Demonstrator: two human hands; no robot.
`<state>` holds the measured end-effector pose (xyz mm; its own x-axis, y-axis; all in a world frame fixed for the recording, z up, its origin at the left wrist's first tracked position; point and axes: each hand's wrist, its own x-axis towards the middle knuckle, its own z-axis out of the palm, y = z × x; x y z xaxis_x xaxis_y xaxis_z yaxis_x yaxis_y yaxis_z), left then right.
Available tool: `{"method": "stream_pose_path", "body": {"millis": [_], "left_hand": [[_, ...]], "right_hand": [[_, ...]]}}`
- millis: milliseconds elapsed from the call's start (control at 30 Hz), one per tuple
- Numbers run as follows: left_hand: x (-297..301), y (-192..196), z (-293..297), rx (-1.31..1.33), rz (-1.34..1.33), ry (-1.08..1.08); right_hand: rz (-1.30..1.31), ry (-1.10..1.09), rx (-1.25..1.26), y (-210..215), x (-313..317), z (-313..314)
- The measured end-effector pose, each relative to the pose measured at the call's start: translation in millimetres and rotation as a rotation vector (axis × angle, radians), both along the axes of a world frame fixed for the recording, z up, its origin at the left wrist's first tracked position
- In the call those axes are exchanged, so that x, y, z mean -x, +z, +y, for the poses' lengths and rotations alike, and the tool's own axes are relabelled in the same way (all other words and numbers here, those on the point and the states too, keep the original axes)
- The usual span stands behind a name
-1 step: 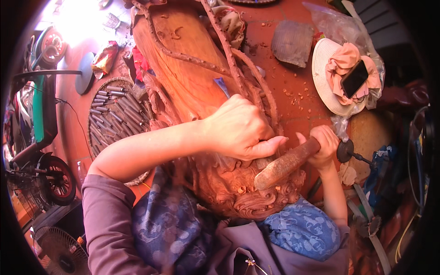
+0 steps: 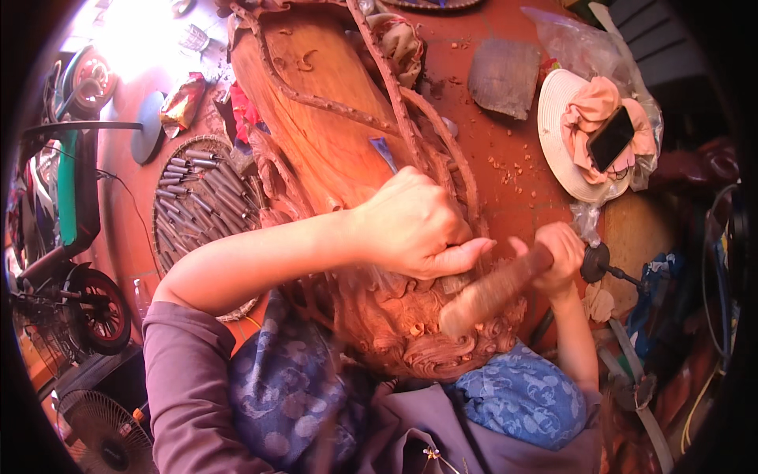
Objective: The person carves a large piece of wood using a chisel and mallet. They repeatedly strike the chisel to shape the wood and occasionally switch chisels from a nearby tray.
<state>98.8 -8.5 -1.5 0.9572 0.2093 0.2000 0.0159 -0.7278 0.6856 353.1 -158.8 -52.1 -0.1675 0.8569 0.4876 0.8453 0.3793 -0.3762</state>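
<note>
A large wooden carving (image 2: pixel 320 146) lies before me, smooth in its far part, with twisting branch shapes and curled relief nearer my lap. My left hand (image 2: pixel 414 225) is closed in a fist over it, gripping a chisel. The chisel's blade (image 2: pixel 384 152) sticks out beyond the knuckles onto the wood; the fist hides most of the tool. On the right, my right hand (image 2: pixel 562 257) is wrapped round the narrow end of a wooden mallet (image 2: pixel 491 294). Blurred by motion, the mallet's thick end hangs over the carved curls, close by the left thumb.
A round basket (image 2: pixel 155 207) at left holds many chisels. Right of the carving are a grey board (image 2: pixel 504 77), wood chips on the tiled floor (image 2: pixel 505 213), and a hat (image 2: pixel 550 118) with cloth and a phone (image 2: pixel 610 139). A fan (image 2: pixel 103 430) stands at lower left.
The mallet has shifted very slightly and now looks blurred, with the right hand moving along with it. My left hand stays in nearly the same place.
</note>
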Motion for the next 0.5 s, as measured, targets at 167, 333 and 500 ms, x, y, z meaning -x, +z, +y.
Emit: {"method": "stream_pose_path", "body": {"millis": [167, 333, 500], "left_hand": [[0, -5, 3, 0.002, -0.024, 0.007], [1, -2, 13, -0.084, 0.002, -0.01], [11, 14, -11, -0.113, -0.025, -0.063]], "right_hand": [[0.068, 0.034, -0.159, -17, -4, 9], [0.106, 0.081, -0.131, -13, -2, 10], [0.175, 0.016, -0.019, -11, 0, 0]]}}
